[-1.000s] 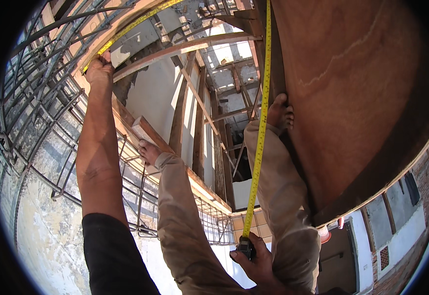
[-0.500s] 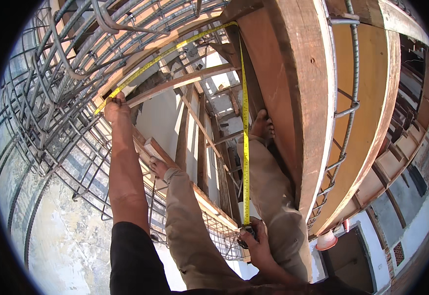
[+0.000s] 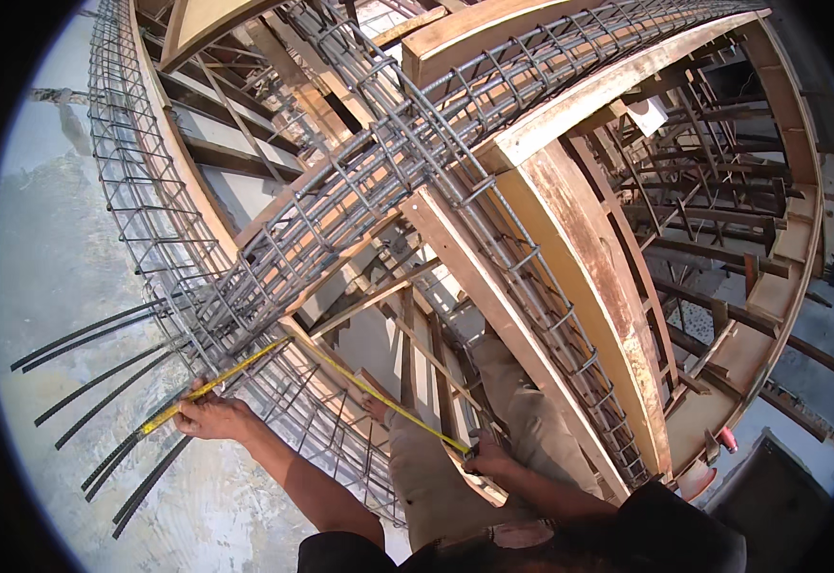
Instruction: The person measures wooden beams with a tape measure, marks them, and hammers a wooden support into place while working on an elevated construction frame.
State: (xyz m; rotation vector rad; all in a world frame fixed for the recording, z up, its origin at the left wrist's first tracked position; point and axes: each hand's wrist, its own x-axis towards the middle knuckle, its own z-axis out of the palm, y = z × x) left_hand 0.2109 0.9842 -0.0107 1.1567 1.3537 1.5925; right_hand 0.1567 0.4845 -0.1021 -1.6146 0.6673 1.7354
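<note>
Left hand (image 3: 211,417) clamping yellow tape blade (image 3: 243,365) between fingers near its left end, short end poking out left of grip, beside dark rebar ends (image 3: 111,462). Blade running far and right from grip, bending near timber corner (image 3: 293,326), then running near and right to right hand (image 3: 490,456). Right hand wrapping around dark tape case (image 3: 475,440), fingers partly hiding it. Wooden board (image 3: 507,315) slanting past right hand, on its right.
</note>
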